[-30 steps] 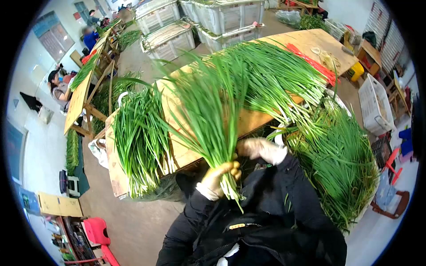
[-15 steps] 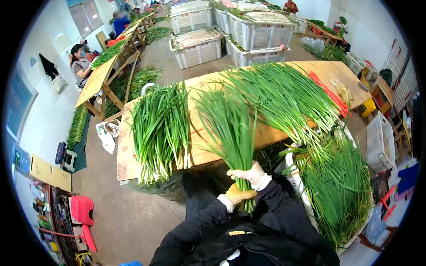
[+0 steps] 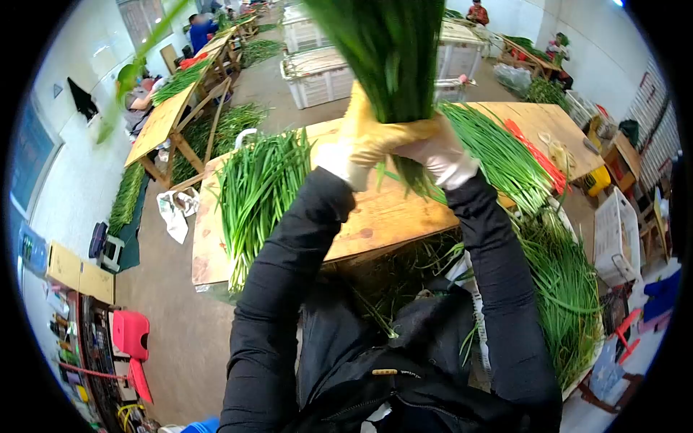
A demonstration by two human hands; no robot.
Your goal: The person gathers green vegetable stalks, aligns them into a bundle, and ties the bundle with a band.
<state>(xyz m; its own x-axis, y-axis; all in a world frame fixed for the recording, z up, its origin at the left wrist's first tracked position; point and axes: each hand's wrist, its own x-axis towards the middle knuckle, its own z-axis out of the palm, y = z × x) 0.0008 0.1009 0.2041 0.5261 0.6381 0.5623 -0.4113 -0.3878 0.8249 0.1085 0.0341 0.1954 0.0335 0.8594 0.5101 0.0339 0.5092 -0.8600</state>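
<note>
A thick bunch of green chives (image 3: 386, 61) is raised high above the table, its top running out of view. My left hand (image 3: 364, 137), in a yellowish glove, is closed around its lower part. From the other side my right hand (image 3: 444, 151), in a pale glove, grips the same bunch, with some stalks hanging below the hands. To the left on the wooden table (image 3: 375, 224) lies a pile of chives (image 3: 260, 195). A wider layer of chives (image 3: 498, 155) covers the table's right part, partly hidden behind my right hand.
Red strips (image 3: 535, 155) lie beside the right-hand chives. A white-rimmed container heaped with chives (image 3: 559, 296) stands at my right. Stacked white crates (image 3: 317, 79) stand beyond the table. Other people sit at the tables behind. A red stool (image 3: 131, 333) is at lower left.
Both hands have lifted the chives from close to my body up and forward over the table. A loose blade now shows blurred at upper left.
</note>
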